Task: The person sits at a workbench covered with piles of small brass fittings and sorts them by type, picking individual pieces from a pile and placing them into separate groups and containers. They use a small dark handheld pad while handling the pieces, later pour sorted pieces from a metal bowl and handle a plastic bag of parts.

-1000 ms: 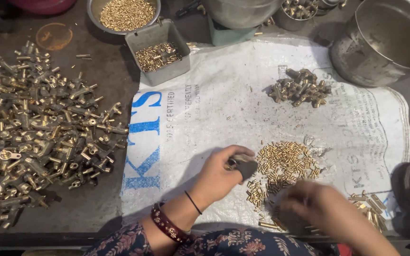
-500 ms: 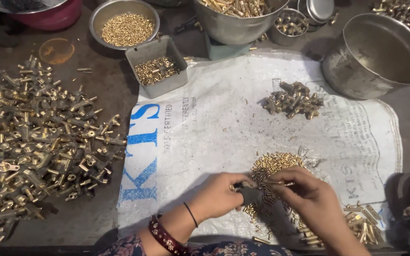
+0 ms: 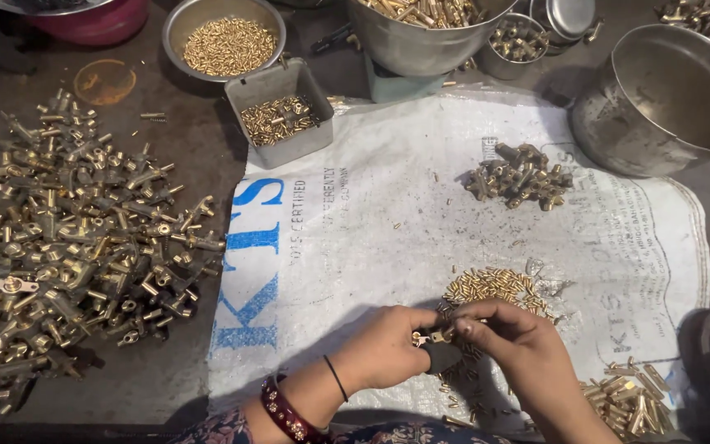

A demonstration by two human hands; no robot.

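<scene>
My left hand point(image 3: 388, 349) and my right hand point(image 3: 515, 345) meet at the near edge of a white printed sack point(image 3: 421, 222). Both pinch a small brass fitting point(image 3: 431, 335) between their fingertips. Just beyond the fingers lies a heap of small brass pins point(image 3: 495, 288). A red bangle and a thin black band sit on my left wrist. Part of the pin heap is hidden under my hands.
A large pile of brass fittings point(image 3: 67, 247) covers the dark surface at left. A grey box point(image 3: 281, 115) and a steel bowl point(image 3: 225, 41) hold small brass parts. A small cluster of fittings point(image 3: 519, 177), a big empty steel pot point(image 3: 667, 99) and brass pieces point(image 3: 626, 399) lie to the right.
My right hand has moved left from the sack's near right to meet my left hand. Both now hold the small fitting together. The view has shifted down a little.
</scene>
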